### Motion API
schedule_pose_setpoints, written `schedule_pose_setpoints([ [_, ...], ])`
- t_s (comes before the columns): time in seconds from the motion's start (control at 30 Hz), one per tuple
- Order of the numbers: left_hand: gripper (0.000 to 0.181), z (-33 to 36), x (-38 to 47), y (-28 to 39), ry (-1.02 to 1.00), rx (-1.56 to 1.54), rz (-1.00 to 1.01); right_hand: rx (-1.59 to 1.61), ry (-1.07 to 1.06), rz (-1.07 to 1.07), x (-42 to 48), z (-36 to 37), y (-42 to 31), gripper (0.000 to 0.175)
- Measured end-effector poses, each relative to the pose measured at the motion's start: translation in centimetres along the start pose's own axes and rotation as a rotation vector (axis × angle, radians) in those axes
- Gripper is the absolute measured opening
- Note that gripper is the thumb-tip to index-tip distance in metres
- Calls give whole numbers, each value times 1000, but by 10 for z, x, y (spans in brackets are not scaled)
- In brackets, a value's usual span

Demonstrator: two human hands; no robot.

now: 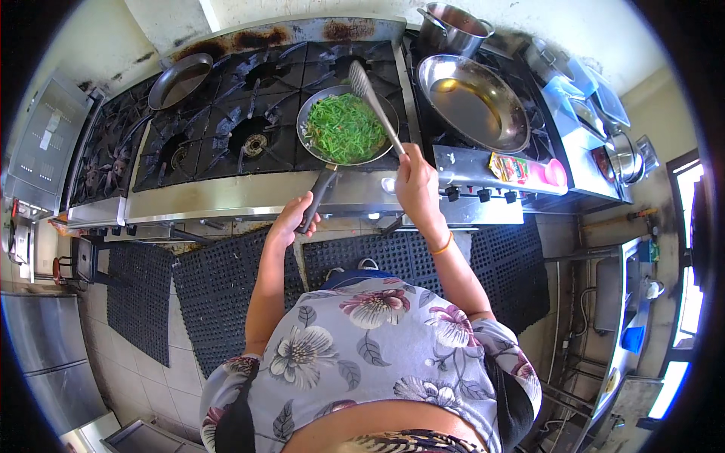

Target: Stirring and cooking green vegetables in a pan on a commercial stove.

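Observation:
My left hand (293,219) grips the black handle (319,198) of a frying pan (303,127) that sits on the gas range. Chopped green vegetables (345,125) with small orange bits fill the pan. In my right hand (418,180) is the metal handle of a slotted turner (371,97). Its perforated blade slants over the pan's far right rim, above the greens. Whether the blade touches the food, I cannot tell.
A wide metal pan (510,107) of brownish oil stands right, with a steel stockpot (453,31) behind it. Seasoning packets (510,167) and a pink bowl (555,172) lie on the front ledge. Another frying pan (180,82) rests back left. Black rubber mats (238,289) cover the floor.

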State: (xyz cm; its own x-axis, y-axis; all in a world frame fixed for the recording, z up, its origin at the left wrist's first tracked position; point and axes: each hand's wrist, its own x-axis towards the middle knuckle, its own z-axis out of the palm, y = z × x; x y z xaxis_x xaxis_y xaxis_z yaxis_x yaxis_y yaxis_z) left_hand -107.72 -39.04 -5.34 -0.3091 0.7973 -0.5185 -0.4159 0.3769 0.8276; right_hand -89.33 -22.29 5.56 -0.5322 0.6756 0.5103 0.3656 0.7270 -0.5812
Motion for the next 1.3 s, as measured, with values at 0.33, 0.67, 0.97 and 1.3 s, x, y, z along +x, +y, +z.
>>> schedule_pose_setpoints([
  [0.33, 47, -5, -8, 3, 89, 3, -80, -328, -324, 163, -25, 36, 49, 33],
  [0.67, 43, -10, -12, 2, 190, 76, -39, -292, -212, 65, -16, 31, 60, 26],
  [0.97, 39, -19, -16, 7, 289, 133, -4, -375, -333, 95, -9, 28, 72, 27],
  [1.3, 37, -18, -15, 1, 287, 126, 4, -281, -414, 139, -34, 50, 42, 17],
])
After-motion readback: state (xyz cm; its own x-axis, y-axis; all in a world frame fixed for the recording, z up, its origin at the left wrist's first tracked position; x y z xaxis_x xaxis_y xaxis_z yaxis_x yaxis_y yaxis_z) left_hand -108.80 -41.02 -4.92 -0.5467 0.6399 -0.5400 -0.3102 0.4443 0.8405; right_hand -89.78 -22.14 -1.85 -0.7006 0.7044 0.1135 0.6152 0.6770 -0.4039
